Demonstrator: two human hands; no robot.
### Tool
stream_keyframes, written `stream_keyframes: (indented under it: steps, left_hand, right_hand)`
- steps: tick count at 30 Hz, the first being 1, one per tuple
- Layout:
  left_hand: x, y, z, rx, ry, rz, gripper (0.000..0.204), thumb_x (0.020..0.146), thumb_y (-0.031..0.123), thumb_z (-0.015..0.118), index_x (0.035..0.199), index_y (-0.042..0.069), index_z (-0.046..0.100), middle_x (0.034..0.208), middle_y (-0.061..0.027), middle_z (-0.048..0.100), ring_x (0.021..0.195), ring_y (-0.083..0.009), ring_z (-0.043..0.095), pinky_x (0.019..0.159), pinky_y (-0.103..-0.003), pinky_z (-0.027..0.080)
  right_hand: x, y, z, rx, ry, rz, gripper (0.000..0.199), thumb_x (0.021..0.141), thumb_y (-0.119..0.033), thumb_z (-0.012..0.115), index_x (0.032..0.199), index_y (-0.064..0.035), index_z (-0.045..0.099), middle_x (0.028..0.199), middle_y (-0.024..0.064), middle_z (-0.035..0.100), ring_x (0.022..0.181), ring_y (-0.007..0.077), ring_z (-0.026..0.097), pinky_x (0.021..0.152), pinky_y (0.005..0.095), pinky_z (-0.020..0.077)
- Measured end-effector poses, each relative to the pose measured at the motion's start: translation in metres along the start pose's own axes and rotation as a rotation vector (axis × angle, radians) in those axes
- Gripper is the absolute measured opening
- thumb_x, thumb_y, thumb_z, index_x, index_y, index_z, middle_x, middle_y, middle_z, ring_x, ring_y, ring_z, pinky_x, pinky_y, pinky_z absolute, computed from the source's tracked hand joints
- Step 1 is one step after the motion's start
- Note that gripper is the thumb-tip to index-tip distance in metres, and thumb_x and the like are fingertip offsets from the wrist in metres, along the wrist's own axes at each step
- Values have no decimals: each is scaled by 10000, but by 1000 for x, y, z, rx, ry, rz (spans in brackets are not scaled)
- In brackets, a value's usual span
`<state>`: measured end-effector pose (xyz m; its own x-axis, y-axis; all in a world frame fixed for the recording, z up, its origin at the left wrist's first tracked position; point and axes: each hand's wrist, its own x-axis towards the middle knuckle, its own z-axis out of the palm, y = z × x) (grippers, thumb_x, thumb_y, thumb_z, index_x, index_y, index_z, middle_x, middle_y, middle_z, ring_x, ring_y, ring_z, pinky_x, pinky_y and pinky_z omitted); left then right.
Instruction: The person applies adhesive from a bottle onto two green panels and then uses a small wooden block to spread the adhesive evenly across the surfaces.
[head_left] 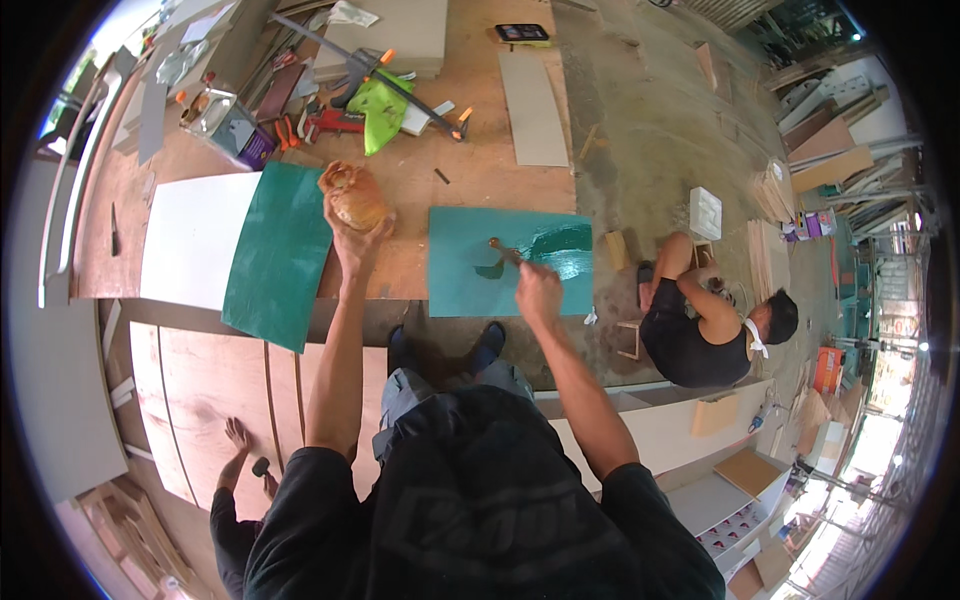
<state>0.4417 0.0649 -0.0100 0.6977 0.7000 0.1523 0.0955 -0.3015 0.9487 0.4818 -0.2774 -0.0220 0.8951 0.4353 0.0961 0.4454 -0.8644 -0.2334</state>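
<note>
My left hand [358, 243] is wrapped round a translucent jar [361, 207] smeared with amber-brown, glue-like stuff, held above the wooden worktable [400, 185]. My right hand [540, 292] grips a slim spreading tool [510, 256] with a brownish end, over a teal sheet [455, 295] at the table's near right corner. Its exact kind is too small to tell. A dark patch, perhaps its shadow, lies below the tip. Toward the sheet's upper right is a glossy wet streak [560, 248]. Left of the jar, a darker green sheet [275, 255] overlaps a white panel [195, 240].
A metal can [225, 128], a bar clamp [375, 75] and a lime-green bag [380, 115] crowd the table's far side. One person [700, 325] sits low on the right; another person's hand [237, 434] rests on wooden panels [200, 370] at lower left.
</note>
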Motion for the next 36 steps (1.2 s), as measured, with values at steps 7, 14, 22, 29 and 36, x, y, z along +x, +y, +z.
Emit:
stream_keyframes:
  steps: [7, 14, 22, 29, 36]
  left_hand:
    - [-17, -34, -7, -90, -120, -2, 1156, 717, 357, 881, 1529, -7, 144, 1466, -255, 403, 1324, -355, 483, 1084, -397, 416]
    - [-81, -51, 19, 557, -340, -487, 450, 815, 421, 740, 1099, 72, 726, 1005, -227, 716, 947, -417, 693, 847, -470, 554]
    - [-38, -64, 80, 585, -423, -445, 405, 847, 451, 696, 963, 66, 747, 943, -241, 723, 925, -396, 707, 803, -470, 561]
    - [-24, -85, 78, 524, -505, -531, 424, 814, 465, 746, 870, 45, 738, 879, -187, 739, 863, -362, 714, 773, -445, 557]
    - [-30, -74, 73, 478, -452, -514, 433, 789, 453, 775, 738, 28, 709, 749, -183, 710, 736, -338, 705, 692, -443, 543]
  right_hand:
    - [24, -27, 30, 36, -114, 17, 207, 852, -41, 588, 1034, -34, 687, 953, 165, 718, 869, 359, 689, 771, 472, 560]
    - [-27, -89, 29, 95, -195, -220, 302, 807, -26, 605, 1103, -37, 666, 1113, 130, 701, 1033, 314, 661, 908, 426, 524]
    - [-74, -84, -3, 160, -368, -321, 364, 830, -50, 624, 1191, -55, 670, 1159, 124, 701, 1059, 296, 661, 910, 419, 516]
    - [61, -64, 2, 133, -40, -193, 294, 888, -33, 567, 1159, -50, 679, 1125, 101, 718, 1044, 286, 670, 905, 409, 526]
    - [67, -52, 53, -12, -6, -387, 275, 881, -57, 579, 1136, -49, 681, 1147, 88, 713, 1127, 275, 641, 964, 400, 511]
